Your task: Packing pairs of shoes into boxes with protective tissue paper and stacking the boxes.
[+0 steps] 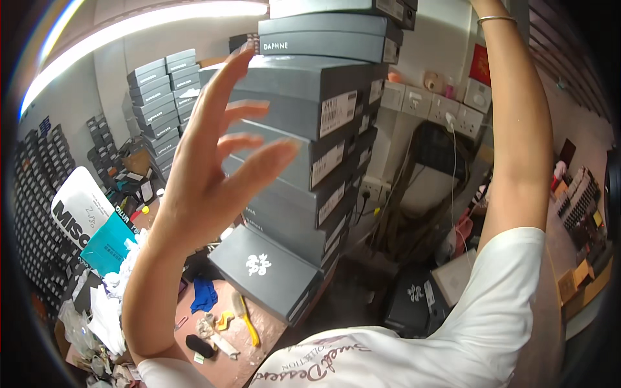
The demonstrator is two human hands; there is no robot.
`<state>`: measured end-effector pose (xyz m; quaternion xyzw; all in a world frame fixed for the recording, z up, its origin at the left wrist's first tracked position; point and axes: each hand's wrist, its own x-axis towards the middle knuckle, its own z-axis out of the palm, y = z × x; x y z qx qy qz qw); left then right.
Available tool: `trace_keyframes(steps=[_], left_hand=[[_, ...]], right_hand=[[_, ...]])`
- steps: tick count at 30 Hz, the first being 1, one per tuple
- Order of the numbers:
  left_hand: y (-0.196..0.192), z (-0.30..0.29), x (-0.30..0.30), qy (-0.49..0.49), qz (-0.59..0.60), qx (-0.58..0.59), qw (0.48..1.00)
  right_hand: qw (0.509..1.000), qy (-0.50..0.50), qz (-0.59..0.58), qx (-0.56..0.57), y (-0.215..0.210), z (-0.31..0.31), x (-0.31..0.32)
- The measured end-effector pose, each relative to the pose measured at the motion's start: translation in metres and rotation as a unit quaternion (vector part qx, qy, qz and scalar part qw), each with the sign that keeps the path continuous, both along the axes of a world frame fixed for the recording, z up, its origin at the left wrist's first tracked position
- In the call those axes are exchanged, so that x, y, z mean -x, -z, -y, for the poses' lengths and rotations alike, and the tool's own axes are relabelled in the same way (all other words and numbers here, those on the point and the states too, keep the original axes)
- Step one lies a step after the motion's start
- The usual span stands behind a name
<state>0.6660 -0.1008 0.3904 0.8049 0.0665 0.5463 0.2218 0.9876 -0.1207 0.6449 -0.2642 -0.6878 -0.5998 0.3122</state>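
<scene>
Boxes in dark grey, stacked in a tall pile, fill the middle of the head view and run past its upper edge; white labels show on their right-hand ends. In front of the pile's left side is the person's left hand, raised, fingers spread and slightly bent, grasping nothing; whether a fingertip touches a box cannot be told. The right forearm reaches up at the right, a thin bracelet at its wrist; the right hand lies beyond the upper edge, so its state cannot be told. Both arms come from a white T-shirt.

At the foot of the pile, a grey box with a white emblem sits at the edge of a pinkish counter. Near it lie a blue cloth and a yellow-handled brush. Farther left are a teal bag and crumpled white paper. More stacked boxes stand behind, at the left. Right of the pile is a black-backed chair, below wall sockets.
</scene>
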Motion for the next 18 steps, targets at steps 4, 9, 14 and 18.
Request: trace_keyframes(steps=[4,9,14,18], left_hand=[[0.014,-0.01,0.03,-0.128,-0.059,0.079,0.987],[0.039,-0.004,0.071,-0.21,-0.079,0.129,0.966],[0.065,0.027,0.114,-0.253,-0.114,0.136,0.951],[0.088,0.045,0.141,-0.216,-0.225,0.171,0.935]], right_hand=[[0.984,0.053,-0.079,0.151,-0.031,-0.028,-0.038],[0.94,0.015,-0.19,0.282,-0.027,-0.047,-0.05],[0.956,0.088,-0.181,0.216,-0.008,-0.079,-0.073],[0.857,0.444,-0.203,0.165,0.056,-0.028,-0.008]])
